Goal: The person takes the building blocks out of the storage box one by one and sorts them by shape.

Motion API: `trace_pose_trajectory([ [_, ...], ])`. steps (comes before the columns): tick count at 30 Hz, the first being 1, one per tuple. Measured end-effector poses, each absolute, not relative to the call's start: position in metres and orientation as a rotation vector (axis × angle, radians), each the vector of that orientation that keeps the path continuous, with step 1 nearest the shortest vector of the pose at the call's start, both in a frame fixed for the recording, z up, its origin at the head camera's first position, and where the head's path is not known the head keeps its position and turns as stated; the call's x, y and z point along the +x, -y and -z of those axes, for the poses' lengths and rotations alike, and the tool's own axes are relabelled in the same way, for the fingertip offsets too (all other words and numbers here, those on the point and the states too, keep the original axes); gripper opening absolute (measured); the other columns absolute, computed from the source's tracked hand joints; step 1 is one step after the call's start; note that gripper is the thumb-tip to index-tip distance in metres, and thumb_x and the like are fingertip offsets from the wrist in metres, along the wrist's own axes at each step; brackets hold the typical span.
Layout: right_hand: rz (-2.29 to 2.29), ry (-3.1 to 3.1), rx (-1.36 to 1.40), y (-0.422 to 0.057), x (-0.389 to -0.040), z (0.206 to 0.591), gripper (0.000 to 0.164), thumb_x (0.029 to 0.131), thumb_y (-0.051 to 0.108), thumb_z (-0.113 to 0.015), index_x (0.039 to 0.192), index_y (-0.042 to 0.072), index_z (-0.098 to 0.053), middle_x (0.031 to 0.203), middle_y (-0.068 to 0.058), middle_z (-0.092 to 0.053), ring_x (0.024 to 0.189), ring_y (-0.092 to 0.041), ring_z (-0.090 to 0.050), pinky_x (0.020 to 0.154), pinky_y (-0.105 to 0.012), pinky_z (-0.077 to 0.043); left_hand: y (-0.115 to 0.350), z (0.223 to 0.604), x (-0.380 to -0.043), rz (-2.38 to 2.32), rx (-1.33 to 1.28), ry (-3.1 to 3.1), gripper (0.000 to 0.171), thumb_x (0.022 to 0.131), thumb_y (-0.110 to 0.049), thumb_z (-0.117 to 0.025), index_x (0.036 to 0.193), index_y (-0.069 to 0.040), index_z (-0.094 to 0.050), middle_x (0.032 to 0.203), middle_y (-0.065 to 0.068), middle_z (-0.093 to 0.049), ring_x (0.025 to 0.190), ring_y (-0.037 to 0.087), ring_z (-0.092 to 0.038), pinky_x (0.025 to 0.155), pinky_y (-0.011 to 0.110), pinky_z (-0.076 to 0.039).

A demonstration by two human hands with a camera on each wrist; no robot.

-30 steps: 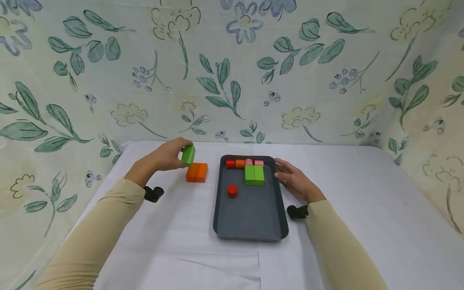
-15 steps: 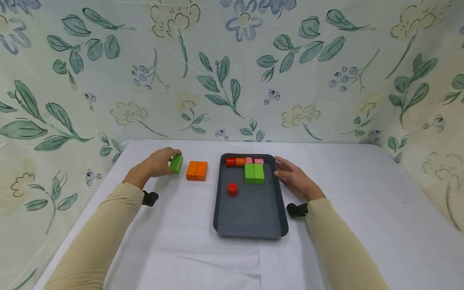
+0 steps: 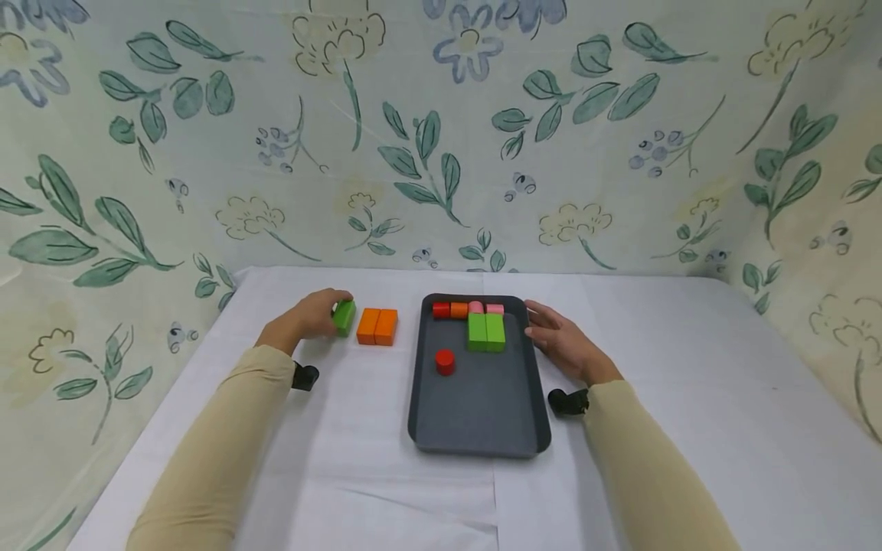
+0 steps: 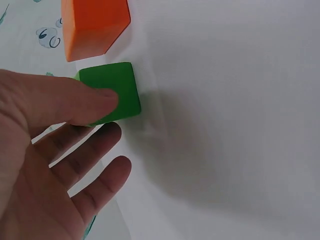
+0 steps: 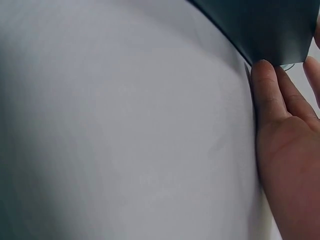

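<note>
My left hand [image 3: 308, 317] pinches a green block [image 4: 112, 90] between thumb and fingers, at the table just left of two orange blocks [image 3: 377, 327] standing side by side. In the left wrist view the thumb lies across the block's near face, and a narrow gap parts it from the nearer orange block. Whether its underside meets the cloth I cannot tell. My right hand [image 3: 568, 344] rests its fingertips against the right rim of a dark grey tray [image 3: 475, 417], fingers loosely extended.
Inside the tray, a red block [image 3: 441, 310], an orange block [image 3: 458, 310] and two pink pieces [image 3: 485, 308] line the far edge. Two green blocks [image 3: 486, 333] touch below them. A red cylinder [image 3: 445, 362] stands apart. Floral fabric [image 3: 441, 153] hangs behind the white-covered table [image 3: 675, 413].
The green block has gone from above the orange blocks to their left, lowered and straightened by my left hand. My right hand stays at the tray.
</note>
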State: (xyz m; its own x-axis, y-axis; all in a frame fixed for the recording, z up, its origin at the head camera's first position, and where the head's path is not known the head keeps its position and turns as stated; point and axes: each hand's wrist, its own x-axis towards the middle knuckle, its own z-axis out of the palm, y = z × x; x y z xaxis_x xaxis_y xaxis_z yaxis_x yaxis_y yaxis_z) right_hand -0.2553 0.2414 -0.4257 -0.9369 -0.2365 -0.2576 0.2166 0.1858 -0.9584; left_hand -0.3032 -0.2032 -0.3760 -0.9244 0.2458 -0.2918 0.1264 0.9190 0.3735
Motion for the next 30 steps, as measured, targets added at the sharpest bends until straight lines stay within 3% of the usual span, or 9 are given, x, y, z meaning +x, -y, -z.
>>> trace_pose_trajectory([
  [6,1.81,-2.119,-0.008,-0.243,-0.254,0.428,0.074,0.099,0.015,-0.056,0.16,0.024,-0.015,0.169,-0.009,-0.007,0.157,-0.03,-0.009,0.127,-0.049,-0.012,0.197,0.38,-0.3,-0.549,0.257,-2.706,0.074,0.082,0.002,-0.063,0.151,-0.01,-0.038,0.149,0.022,-0.042,0.12,0.038,-0.045,0.11,0.055,-0.042],
  [30,1.83,-2.127,0.015,-0.24,-0.252,0.428,0.071,0.1,0.015,-0.054,0.16,0.026,-0.017,0.169,-0.007,-0.009,0.157,-0.029,-0.011,0.128,-0.048,-0.013,0.2,0.382,-0.294,-0.582,0.268,-2.674,0.072,0.085,-0.01,-0.072,0.15,-0.016,-0.04,0.144,0.022,-0.049,0.123,0.038,-0.048,0.111,0.057,-0.04],
])
